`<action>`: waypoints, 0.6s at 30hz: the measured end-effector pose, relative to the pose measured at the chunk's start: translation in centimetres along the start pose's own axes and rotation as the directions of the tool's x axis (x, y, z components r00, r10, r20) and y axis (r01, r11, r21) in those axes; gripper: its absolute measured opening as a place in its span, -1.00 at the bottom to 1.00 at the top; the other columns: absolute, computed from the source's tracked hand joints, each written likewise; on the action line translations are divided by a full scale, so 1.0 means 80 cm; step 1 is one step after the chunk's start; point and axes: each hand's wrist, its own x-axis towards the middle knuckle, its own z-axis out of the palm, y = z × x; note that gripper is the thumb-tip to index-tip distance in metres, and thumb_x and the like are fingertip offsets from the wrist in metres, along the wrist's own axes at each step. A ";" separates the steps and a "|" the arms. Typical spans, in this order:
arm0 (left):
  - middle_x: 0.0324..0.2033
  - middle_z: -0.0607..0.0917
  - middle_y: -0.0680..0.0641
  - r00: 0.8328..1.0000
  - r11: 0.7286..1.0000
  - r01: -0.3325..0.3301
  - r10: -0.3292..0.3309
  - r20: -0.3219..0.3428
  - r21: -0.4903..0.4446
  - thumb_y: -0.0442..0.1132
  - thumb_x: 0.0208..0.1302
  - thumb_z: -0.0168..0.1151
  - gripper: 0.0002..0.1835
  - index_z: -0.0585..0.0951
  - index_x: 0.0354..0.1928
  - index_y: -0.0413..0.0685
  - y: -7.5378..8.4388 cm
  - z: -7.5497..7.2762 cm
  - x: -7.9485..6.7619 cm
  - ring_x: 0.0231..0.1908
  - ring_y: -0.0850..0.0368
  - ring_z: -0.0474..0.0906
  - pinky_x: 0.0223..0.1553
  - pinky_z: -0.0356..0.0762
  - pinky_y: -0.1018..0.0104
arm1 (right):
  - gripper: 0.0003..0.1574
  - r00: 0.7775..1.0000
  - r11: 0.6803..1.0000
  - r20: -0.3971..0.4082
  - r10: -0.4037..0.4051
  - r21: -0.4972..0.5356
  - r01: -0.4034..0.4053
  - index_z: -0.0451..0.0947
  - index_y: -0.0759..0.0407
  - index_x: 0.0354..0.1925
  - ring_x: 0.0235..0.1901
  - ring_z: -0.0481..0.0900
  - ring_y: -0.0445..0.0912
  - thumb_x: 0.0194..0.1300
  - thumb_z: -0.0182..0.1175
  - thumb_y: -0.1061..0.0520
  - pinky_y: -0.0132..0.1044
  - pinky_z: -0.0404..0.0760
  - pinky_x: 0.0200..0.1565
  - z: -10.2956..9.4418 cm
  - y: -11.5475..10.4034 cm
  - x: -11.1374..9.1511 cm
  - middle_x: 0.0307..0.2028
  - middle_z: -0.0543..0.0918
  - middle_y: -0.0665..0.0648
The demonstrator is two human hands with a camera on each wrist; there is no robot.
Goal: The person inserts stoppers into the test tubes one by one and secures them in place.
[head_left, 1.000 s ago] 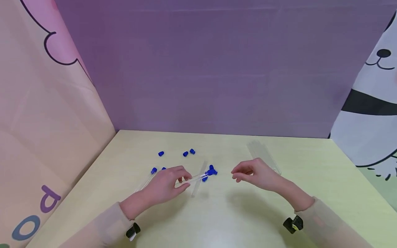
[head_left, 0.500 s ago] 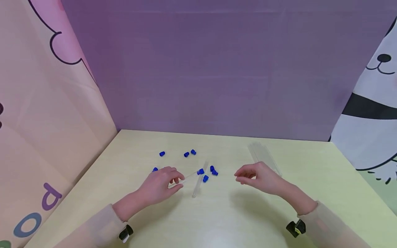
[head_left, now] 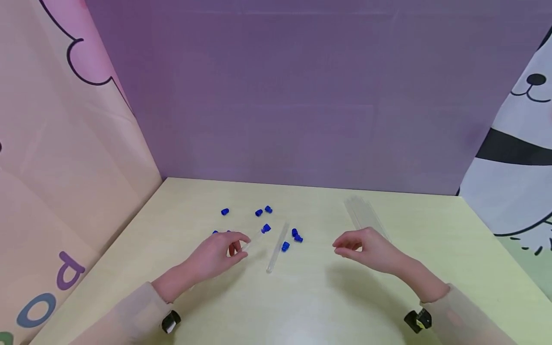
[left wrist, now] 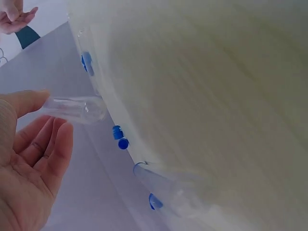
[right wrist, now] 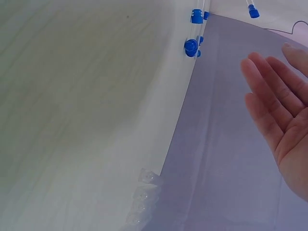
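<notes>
1. Blue is the cap (head_left: 266, 228) at the far end of the clear tube (left wrist: 74, 109) I have aloft over the table (head_left: 310, 302); my left hand (head_left: 213, 254) pinches the tube between thumb and fingers, its capped end pointing away and to the right.
2. My right hand (head_left: 371, 247) hovers well apart, fingers loosely bent and holding nothing.
3. I judge the step to be setting a capped tube aside; whether the cap is fully seated I cannot tell.
4. The next move seems to call for lowering the tube level, to my left, and letting go gently so it won't roll.
5. Between my hands lies an uncapped tube (head_left: 277, 249), with a single loose cap (head_left: 286, 246) just beside it and a pair of caps (head_left: 296, 235) near.
6. Farther off sit three caps (head_left: 258, 212); beyond my right hand lies a row of clear tubes (head_left: 364, 213).
7. In the way: two more blue caps (head_left: 229, 232), mostly hidden behind my left hand. I'd mind what lies there.
</notes>
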 end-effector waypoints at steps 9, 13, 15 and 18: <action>-0.55 0.53 0.19 0.992 0.993 0.090 -0.083 0.096 -0.072 -0.35 0.14 0.41 -0.71 0.63 -0.09 -0.24 -0.013 0.001 0.000 -0.52 0.32 0.40 -0.45 0.47 0.42 | -0.83 1.000 1.000 0.001 -0.002 -0.011 0.002 0.67 0.21 -0.16 -0.38 0.58 -0.29 0.31 0.28 0.15 -0.32 0.60 -0.26 0.002 0.009 -0.009 -0.33 0.71 0.01; -0.55 0.54 0.16 0.981 0.982 0.157 -0.143 0.133 -0.107 -0.36 0.12 0.42 -0.69 0.63 -0.09 -0.27 -0.020 0.002 0.001 -0.52 0.30 0.43 -0.44 0.50 0.41 | -0.82 1.000 1.000 -0.010 -0.002 -0.015 0.002 0.67 0.23 -0.17 -0.39 0.58 -0.29 0.30 0.29 0.15 -0.32 0.60 -0.26 0.003 0.013 -0.013 -0.34 0.71 0.01; -0.56 0.54 0.15 0.975 0.976 0.183 -0.166 0.144 -0.114 -0.37 0.11 0.43 -0.68 0.63 -0.09 -0.29 -0.023 0.003 0.001 -0.52 0.28 0.44 -0.44 0.50 0.41 | -0.82 1.000 1.000 -0.013 -0.001 -0.019 0.001 0.67 0.23 -0.17 -0.39 0.58 -0.30 0.30 0.29 0.15 -0.32 0.60 -0.26 0.004 0.014 -0.015 -0.34 0.71 0.01; -0.57 0.55 0.13 0.968 0.969 0.215 -0.196 0.159 -0.119 -0.37 0.08 0.44 -0.66 0.62 -0.08 -0.32 -0.024 0.004 0.001 -0.54 0.26 0.45 -0.46 0.50 0.41 | -0.81 1.000 1.000 -0.011 -0.001 -0.021 0.001 0.67 0.24 -0.17 -0.39 0.58 -0.30 0.30 0.29 0.14 -0.32 0.60 -0.27 0.005 0.016 -0.018 -0.34 0.71 0.00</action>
